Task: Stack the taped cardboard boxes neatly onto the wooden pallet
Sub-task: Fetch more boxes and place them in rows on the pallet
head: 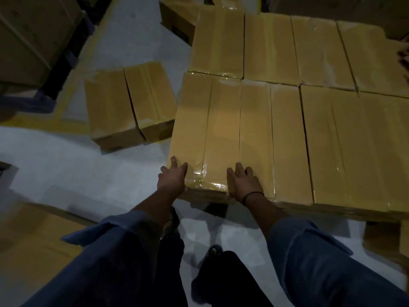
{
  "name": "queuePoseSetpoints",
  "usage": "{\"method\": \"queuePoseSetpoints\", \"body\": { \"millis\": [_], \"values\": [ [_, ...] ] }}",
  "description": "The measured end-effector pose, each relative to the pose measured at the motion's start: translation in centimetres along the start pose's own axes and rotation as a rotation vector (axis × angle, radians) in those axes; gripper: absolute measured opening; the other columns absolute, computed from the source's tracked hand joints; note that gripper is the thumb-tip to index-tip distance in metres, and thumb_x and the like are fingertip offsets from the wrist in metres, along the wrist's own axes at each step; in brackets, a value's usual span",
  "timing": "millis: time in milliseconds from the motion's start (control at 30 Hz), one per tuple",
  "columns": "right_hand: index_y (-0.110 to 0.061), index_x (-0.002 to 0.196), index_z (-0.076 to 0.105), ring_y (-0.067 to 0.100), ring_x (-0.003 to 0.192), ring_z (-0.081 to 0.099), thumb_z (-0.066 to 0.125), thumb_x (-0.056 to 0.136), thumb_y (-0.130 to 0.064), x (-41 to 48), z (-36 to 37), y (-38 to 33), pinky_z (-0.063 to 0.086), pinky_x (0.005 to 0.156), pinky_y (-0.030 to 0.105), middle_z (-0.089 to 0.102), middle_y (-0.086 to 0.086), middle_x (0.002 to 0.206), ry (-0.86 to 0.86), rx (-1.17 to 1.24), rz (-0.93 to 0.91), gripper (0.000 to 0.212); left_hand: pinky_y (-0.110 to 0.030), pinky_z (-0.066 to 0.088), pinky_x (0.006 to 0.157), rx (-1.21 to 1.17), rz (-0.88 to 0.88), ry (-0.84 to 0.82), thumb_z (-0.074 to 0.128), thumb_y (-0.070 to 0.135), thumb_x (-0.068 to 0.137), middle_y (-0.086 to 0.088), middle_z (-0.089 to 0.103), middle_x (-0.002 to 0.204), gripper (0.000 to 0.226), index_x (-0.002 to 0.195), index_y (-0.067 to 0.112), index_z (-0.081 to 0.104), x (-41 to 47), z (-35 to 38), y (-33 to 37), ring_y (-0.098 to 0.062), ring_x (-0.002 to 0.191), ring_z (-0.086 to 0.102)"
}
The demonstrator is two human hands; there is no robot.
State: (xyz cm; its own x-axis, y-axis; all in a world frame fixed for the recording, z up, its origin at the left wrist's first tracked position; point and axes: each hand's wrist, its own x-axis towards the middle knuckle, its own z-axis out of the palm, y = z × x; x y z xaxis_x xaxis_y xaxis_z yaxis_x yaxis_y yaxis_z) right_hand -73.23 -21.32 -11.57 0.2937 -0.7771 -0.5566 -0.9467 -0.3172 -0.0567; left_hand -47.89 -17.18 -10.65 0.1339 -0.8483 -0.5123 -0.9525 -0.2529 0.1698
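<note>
Both hands flat against the near-left box of the stacked layer.

The left hand (172, 176), fingers spread open, presses the corner box (208, 129) at its left near edge; the right hand (244, 181), open palm-down, lies on its right near corner, the neighbouring taped boxes (321, 134) touching just beyond.

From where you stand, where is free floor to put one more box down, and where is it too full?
Free floor: the grey patch left of the stack, below the two loose boxes; also a strip behind them. Crowded: the stack top is covered edge to edge. Left hand and right hand press its near corner box.
</note>
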Motion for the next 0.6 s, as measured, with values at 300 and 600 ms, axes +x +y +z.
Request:
{"method": "queuePoseSetpoints", "body": {
  "millis": [300, 600],
  "values": [
    [-0.03, 0.153, 0.023, 0.041, 0.143, 0.019, 0.079, 0.082, -0.048, -0.1, -0.5, -0.2, 0.039, 0.108, 0.056, 0.004, 0.008, 0.166, -0.009, 0.07, 0.017, 0.093, -0.059, 0.045, 0.105, 0.009, -0.005, -0.064, 0.086, 0.033, 0.082, -0.015, 0.004, 0.168, 0.085, 0.15, 0.028, 0.035, 0.2, -0.4, 0.3, -0.05, 0.136, 0.034],
    [-0.027, 0.159, 0.027, 0.035, 0.151, 0.013, 0.058, 0.097, -0.049, -6.3, -5.9, -2.4, 0.031, 0.118, 0.048, 0.012, 0.006, 0.169, 0.139, 0.19, 0.019, 0.073, -0.059, 0.029, 0.118, 0.01, 0.046, 0.121, 0.063, 0.051, 0.095, -0.008, 0.018, 0.17, 0.072, 0.157, 0.032, 0.033, -7.6, -4.3, 1.9, -0.042, 0.149, 0.026]
  ]
}}
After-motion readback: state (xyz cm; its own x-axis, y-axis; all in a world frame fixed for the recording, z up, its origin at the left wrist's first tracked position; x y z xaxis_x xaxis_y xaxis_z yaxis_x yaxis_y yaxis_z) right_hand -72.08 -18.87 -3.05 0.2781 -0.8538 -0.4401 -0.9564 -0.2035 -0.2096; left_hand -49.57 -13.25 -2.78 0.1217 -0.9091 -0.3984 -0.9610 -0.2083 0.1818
